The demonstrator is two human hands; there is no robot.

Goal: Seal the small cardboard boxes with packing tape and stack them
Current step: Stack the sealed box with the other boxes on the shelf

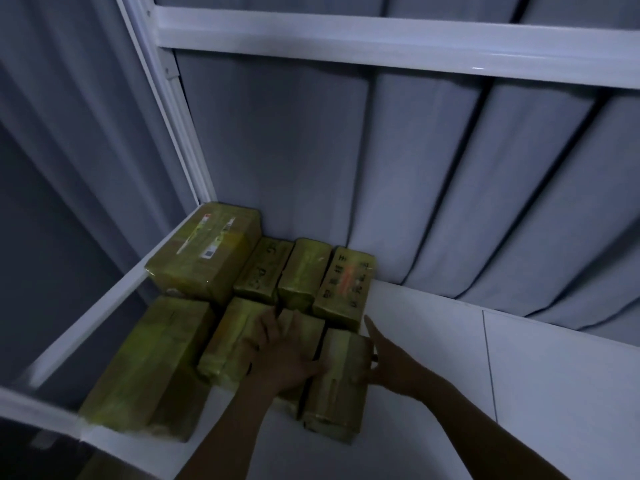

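Small taped boxes (304,271) packed in two rows at the left end of a white shelf (433,341).
Left hand (284,355) laid flat on the middle front box (232,344), grip wide, fingers spread. Right hand (384,362) set against the right side of the end box (339,379), grip wide, fingers straight, holding nothing.

Light: dim, bluish | Backdrop: grey pleated curtain (415,168) spanning 9 to 3 o'clock | Frame: white upright (166,109) at 10 o'clock, white crossbar (346,39) at 12 o'clock | Surface: white shelf (536,382), panel seam at 4 o'clock
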